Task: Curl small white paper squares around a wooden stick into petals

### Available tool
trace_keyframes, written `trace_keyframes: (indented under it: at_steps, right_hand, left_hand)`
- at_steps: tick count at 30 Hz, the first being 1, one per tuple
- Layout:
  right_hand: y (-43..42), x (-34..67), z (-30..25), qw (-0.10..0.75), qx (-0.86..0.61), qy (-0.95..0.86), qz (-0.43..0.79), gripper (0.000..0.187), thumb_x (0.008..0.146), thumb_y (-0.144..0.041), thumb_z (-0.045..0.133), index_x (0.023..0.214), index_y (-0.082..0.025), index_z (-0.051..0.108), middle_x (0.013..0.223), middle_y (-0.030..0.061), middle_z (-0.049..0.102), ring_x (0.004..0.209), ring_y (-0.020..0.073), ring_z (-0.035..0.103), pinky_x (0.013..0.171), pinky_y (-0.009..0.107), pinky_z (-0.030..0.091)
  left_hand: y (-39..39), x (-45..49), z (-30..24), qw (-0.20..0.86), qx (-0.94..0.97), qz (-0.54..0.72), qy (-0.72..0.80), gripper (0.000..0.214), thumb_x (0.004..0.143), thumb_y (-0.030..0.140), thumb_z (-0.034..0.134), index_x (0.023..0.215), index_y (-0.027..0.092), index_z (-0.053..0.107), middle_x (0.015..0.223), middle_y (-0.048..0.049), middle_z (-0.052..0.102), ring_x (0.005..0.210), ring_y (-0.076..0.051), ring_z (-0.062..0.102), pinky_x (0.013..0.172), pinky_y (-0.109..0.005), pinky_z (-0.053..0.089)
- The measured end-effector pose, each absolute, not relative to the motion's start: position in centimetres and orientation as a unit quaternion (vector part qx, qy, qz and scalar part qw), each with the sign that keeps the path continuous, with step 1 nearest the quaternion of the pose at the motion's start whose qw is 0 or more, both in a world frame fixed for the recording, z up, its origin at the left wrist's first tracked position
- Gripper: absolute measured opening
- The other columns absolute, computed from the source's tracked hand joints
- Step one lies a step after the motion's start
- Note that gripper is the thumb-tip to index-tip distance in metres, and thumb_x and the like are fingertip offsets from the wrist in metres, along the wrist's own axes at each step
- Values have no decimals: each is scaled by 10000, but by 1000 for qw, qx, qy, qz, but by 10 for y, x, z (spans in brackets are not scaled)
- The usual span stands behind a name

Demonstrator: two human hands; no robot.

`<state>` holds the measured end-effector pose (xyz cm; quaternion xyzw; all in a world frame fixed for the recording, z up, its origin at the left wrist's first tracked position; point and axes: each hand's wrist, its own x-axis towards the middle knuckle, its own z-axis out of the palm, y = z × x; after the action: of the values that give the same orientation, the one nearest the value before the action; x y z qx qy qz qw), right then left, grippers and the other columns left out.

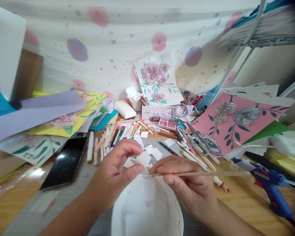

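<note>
Above a white bowl point(178, 216) with white paper in it, both my hands meet at a small piece of white paper point(143, 170). My left hand point(113, 173) holds that piece by its thumb, with the index finger curled over it a little apart. Between the thumb and fingers of my right hand point(189, 178) is a thin wooden stick point(226, 173), lying nearly level, its left tip at the paper. Behind the hands lie several loose white paper squares point(156, 154). The far fingers of both hands are partly hidden.
On the left lies a black phone point(65, 162). A blue glue gun point(270, 183) rests at the right, near scissors point(201, 141) and several pens point(123, 134). Paper flower pictures stand at the back point(159, 78) and right, on pink paper point(211, 127). A floral curtain point(135, 29) hangs behind.
</note>
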<state>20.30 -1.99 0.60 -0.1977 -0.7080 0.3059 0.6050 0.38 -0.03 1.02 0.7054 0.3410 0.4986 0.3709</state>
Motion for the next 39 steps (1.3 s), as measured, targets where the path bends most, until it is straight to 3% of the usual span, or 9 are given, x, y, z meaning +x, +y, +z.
trace_keyframes:
  at_steps: [4,6,10,14,24,30,35,39]
  right_hand:
    - [-19,203,7,616,-214,-700,290,185,935,-183,602,1053,-244,731,854,74,790,805,213,751,732,358,619]
    - [-18,203,7,617,-208,-702,290,187,928,-168,609,1055,-234,729,865,77,790,812,212,752,739,354,620]
    - [-18,201,6,610,-175,-717,287,243,914,-114,607,1113,-214,706,908,88,783,849,212,749,746,343,617]
    - [-20,201,7,596,-176,-728,289,315,879,-75,625,1137,-242,697,935,81,782,857,218,747,745,340,617]
    - [-18,202,4,567,-198,-755,261,312,860,-64,625,1107,-240,699,936,79,785,858,221,751,746,343,623]
    - [-16,204,-1,611,-253,-676,325,174,884,-142,644,966,-241,761,841,62,791,770,214,748,698,342,620]
    - [-4,220,-2,629,-248,-574,463,97,893,-243,679,919,-232,772,814,36,785,711,185,762,677,301,629]
    - [2,230,8,644,-247,-522,501,91,839,-277,744,806,-199,778,753,35,787,637,178,768,608,271,641]
  left_hand:
    - [-5,0,13,228,724,551,347,199,847,43,525,777,228,528,749,38,491,722,-139,484,666,-259,398]
    - [-7,-2,16,255,777,478,322,209,861,57,510,723,212,528,694,42,498,665,-138,478,636,-277,385]
    - [-7,1,17,260,802,436,315,144,844,133,601,717,202,609,660,36,561,665,-147,514,662,-290,375]
    - [-5,6,16,251,812,409,333,124,815,178,648,704,193,593,676,25,581,674,-159,537,685,-297,382]
    - [-6,8,12,216,810,384,386,219,843,145,486,636,191,542,620,16,525,631,-171,510,649,-320,374]
    - [-3,4,12,225,802,379,403,231,840,158,490,625,185,568,620,14,519,633,-171,514,627,-305,375]
    - [1,-2,15,254,797,363,412,231,815,168,496,587,195,471,611,31,481,598,-149,486,573,-272,348]
    - [4,-5,19,270,807,339,402,237,796,173,483,568,200,424,592,31,457,597,-151,469,578,-274,341]
